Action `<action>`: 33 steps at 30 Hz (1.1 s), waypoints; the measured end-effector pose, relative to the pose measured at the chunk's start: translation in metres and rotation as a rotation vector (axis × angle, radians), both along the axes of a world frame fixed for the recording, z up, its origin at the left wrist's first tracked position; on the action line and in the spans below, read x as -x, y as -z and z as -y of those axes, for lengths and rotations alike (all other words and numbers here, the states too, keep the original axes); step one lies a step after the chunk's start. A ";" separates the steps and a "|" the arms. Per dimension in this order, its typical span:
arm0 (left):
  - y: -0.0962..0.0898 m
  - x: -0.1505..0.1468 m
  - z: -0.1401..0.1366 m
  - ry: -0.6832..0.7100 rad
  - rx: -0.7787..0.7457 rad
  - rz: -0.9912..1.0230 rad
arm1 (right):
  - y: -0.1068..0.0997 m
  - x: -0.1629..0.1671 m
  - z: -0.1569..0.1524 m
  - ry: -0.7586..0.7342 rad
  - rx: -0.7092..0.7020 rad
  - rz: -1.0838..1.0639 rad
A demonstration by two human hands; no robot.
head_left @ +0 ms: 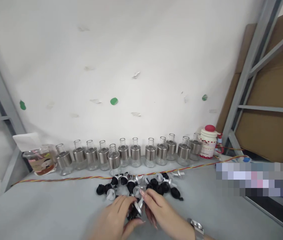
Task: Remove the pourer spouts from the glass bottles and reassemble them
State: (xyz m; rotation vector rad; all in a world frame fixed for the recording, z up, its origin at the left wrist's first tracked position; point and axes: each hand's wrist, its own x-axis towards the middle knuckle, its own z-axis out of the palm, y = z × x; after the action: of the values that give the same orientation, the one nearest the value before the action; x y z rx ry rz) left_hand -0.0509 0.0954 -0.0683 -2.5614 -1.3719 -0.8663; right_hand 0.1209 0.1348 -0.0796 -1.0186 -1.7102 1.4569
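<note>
Both hands meet at the front middle of the table around a black-and-silver bottle stopper point(138, 208). My left hand point(116, 213) is closed around its dark lower part, with thumb and fingers curled on either side. The fingertips of my right hand point(160, 206) pinch the paler end of the same stopper, and some of these fingers are hidden behind it. Just beyond the hands lies a loose pile of black stopper parts point(153, 183) mixed with clear and silvery pieces. A clear plastic piece point(111, 194) rests at the pile's left side.
A row of glass bottles with metal collars point(103, 155) stands along the wall. A red-and-yellow twisted wire point(81, 178) crosses the table before them. A white jar with a red knob point(208, 143) is at right, a lidded container point(40, 163) at left.
</note>
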 end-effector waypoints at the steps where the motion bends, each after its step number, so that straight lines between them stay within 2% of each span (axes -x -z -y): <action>1: 0.003 0.000 0.000 -0.013 0.038 0.020 | -0.001 -0.001 0.002 0.011 -0.082 0.013; 4: 0.016 0.000 -0.002 -0.040 0.087 0.093 | -0.007 -0.003 0.007 0.021 -0.233 0.044; 9: 0.032 0.005 -0.005 -0.003 0.101 0.206 | -0.009 -0.003 0.006 0.033 -0.261 0.042; 15: 0.024 0.006 -0.008 0.018 0.377 0.292 | 0.002 -0.001 0.001 0.012 -0.145 0.018; 21: 0.023 -0.012 -0.001 0.152 0.567 0.477 | -0.012 -0.005 0.010 0.008 -0.377 0.207; 25: 0.014 -0.018 0.005 0.147 0.635 0.569 | -0.022 -0.008 0.013 -0.033 -0.397 0.230; 30: 0.008 -0.020 0.008 0.110 0.696 0.614 | -0.020 -0.007 0.012 -0.077 -0.402 0.241; 33: 0.008 -0.022 0.011 0.112 0.806 0.715 | -0.020 -0.007 0.011 -0.086 -0.376 0.208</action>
State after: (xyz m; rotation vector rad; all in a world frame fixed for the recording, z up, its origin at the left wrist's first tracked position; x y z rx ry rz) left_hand -0.0285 0.0845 -0.0759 -3.0457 -2.1349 -1.6397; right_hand 0.1282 0.1236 -0.0600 -0.9220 -2.1006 1.0488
